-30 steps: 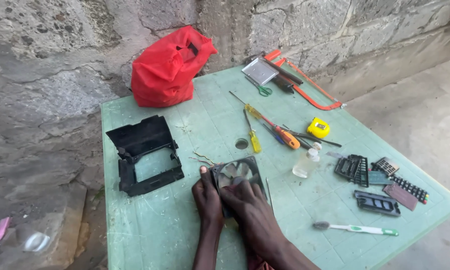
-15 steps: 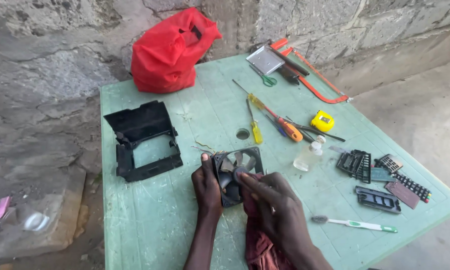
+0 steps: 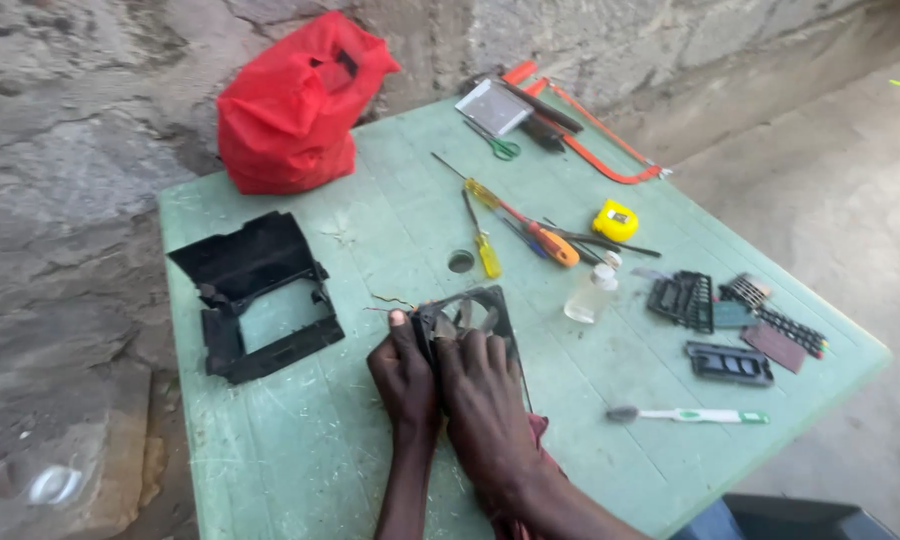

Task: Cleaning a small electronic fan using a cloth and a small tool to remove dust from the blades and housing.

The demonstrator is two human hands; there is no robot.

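Black plastic fan (image 3: 470, 312) near the table's (image 3: 300, 450) front edge: my left hand (image 3: 402, 375) grips its side, my right hand (image 3: 485, 400) presses a dark red cloth (image 3: 537, 432) onto it.

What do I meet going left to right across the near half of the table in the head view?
Black frame → left hand → fan, held by both hands → right hand → clear bottle → toothbrush → black grille pieces.
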